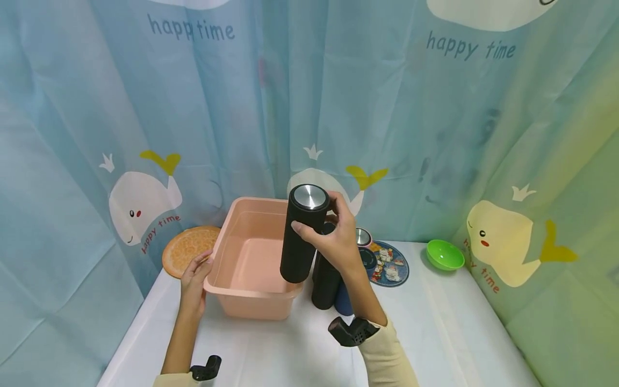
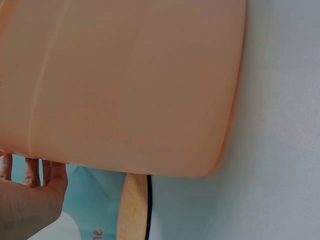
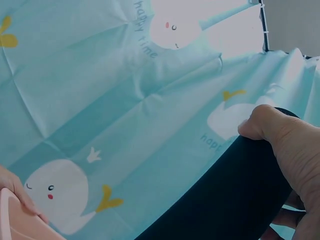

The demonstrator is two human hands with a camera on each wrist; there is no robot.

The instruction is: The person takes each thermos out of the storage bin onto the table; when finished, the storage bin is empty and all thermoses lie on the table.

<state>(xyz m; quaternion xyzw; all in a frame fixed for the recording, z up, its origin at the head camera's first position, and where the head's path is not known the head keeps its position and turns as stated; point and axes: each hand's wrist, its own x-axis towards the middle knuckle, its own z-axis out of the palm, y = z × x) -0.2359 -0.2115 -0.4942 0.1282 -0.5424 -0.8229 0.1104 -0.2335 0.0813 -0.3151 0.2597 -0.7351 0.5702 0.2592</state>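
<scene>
My right hand [image 1: 338,236] grips a black thermos bottle [image 1: 296,258] with a silver-topped lid, fingers and thumb round its upper part. The bottle is raised, slightly tilted, over the right side of a pink plastic basin [image 1: 253,305]. In the right wrist view the bottle's dark body [image 3: 215,200] runs down from the thumb. My left hand [image 1: 193,282] holds the basin's left rim, its fingers hooked at the edge in the left wrist view. Just right of the basin stands a second black bottle [image 1: 325,285], with a blue bottle [image 1: 343,302] beside it, partly hidden by my right arm.
A silver-topped bottle lid [image 1: 362,236] shows behind my right wrist. A blue round mat with cartoon figures [image 1: 400,269] lies at the back, and a green bowl [image 1: 445,255] sits farther right. An orange-slice round mat [image 1: 190,247] is left of the basin. A whale-print curtain [image 1: 232,134] hangs behind.
</scene>
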